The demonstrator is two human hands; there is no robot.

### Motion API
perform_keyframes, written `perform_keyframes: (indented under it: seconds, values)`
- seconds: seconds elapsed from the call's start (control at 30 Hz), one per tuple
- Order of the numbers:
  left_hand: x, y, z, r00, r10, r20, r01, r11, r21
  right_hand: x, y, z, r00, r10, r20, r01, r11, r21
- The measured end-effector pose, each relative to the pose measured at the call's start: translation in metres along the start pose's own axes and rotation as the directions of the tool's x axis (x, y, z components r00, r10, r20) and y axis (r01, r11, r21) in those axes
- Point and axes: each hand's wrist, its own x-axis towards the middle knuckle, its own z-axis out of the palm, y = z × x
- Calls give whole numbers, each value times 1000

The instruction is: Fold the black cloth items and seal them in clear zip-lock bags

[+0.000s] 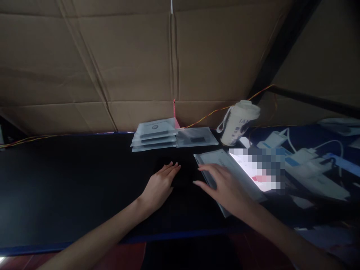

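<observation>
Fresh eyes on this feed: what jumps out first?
The glowing, partly pixelated screen beside the right hand stands out most in the dim scene. Next comes the pale, lettered cup behind it, then the stack of translucent pouches at the back of the table, ahead of the left hand.

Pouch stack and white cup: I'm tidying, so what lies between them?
In the head view, a translucent pouch with a dark patch lies there; a yellow-red cord runs behind.

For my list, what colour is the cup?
The cup is whitish with dark print; see head view.
</observation>
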Motion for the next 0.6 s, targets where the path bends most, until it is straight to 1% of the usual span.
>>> perform_keyframes:
  seconds: [0.07,0.13,0.23,0.3,0.37,0.4,0.43,0.5,0.53,0.57,0.6]
  values:
    - [0,-2,0,1000,-21,-20,20,998,-56,-11,7,1,992,112,-60,-121,977,-173]
    - [0,-4,0,998,-48,-33,43,992,-115,-17,10,3,984,174,-44,-178,927,-331]
    - [0,-6,-1,995,-87,-49,74,973,-219,-14,5,5,972,231,39,-186,862,-472]
    - [0,-8,-3,990,-115,-81,85,950,-302,-9,0,5,962,249,109,-162,849,-502]
    - [1,-9,-6,974,-173,-148,104,917,-384,-3,-5,4,950,249,188,-125,857,-501]
    - [2,-10,-7,954,-220,-202,117,899,-422,-1,-7,4,948,231,221,-97,866,-490]
    - [3,-10,-10,924,-272,-270,125,880,-458,0,-8,4,948,200,247,-62,879,-472]
    - [6,-8,-14,836,-352,-420,99,850,-517,1,-9,6,953,120,280,5,912,-410]
    - [7,-6,-16,796,-365,-482,66,845,-531,1,-9,8,955,74,287,36,932,-360]
    - [8,-2,-17,775,-352,-525,26,847,-531,1,-8,10,958,33,286,58,952,-301]
    - [8,3,-17,781,-309,-543,-17,858,-513,1,-6,11,961,8,278,62,969,-241]
